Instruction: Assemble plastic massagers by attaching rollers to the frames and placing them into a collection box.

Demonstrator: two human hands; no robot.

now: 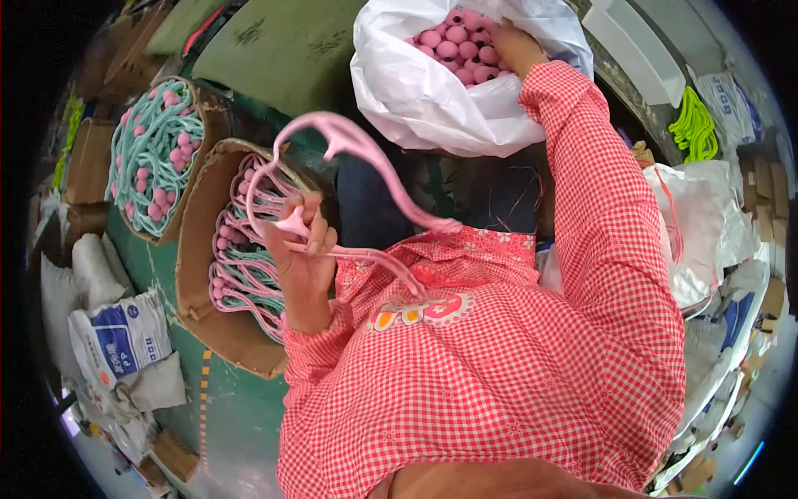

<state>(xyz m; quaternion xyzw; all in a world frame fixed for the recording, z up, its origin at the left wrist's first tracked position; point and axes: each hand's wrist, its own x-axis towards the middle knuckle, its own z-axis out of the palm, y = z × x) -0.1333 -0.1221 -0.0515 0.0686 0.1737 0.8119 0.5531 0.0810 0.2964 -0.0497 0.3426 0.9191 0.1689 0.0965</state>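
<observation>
My left hand is closed around a pink cord, which looks soft and flexible. One length arcs up and over to the right, with a short branch near its top. Its other end reaches toward my chest. At the top, my right hand is inside a white plastic bag of pink balls with dark holes. The fingers are at the balls along the bag's right side, but their tips are hidden, so I cannot tell whether they grip one.
Left of my knees, a cardboard box holds pink and teal cords with pink balls. Another box beyond it holds teal cords. White printed sacks lie far left. A white bin and yellow-green cords are at the right.
</observation>
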